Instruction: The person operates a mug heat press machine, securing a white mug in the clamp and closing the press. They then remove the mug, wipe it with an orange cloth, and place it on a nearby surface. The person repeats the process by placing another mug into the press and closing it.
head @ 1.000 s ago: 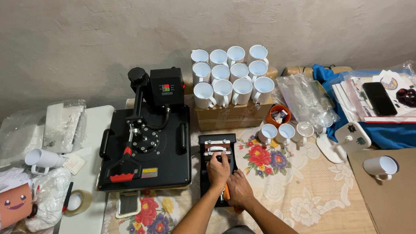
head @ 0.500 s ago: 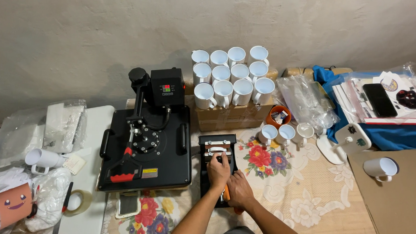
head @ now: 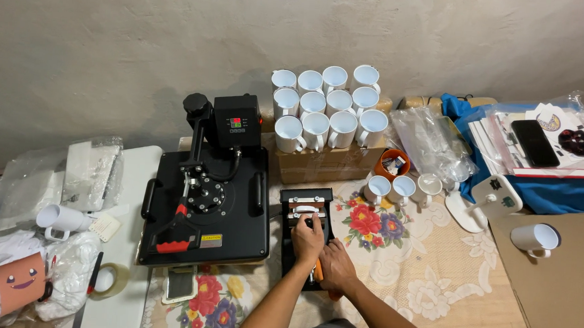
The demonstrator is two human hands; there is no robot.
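A small black mug press attachment (head: 305, 204) lies on the flowered tablecloth, just right of the big black heat press (head: 205, 203). My left hand (head: 307, 240) rests on top of it, fingers curled around its black knob near the middle. My right hand (head: 335, 267) sits at its near end, closed on an orange-handled tool (head: 318, 272) that is mostly hidden between the two hands. Both forearms come in from the bottom edge.
Several white mugs (head: 327, 110) stand on a cardboard box (head: 325, 165) behind; three more (head: 402, 187) stand right of the attachment beside an orange cup (head: 392, 163). One mug lies on brown cardboard (head: 549, 287) at right. Tape roll (head: 109, 281), bags and a wrapped mug (head: 60, 219) lie left.
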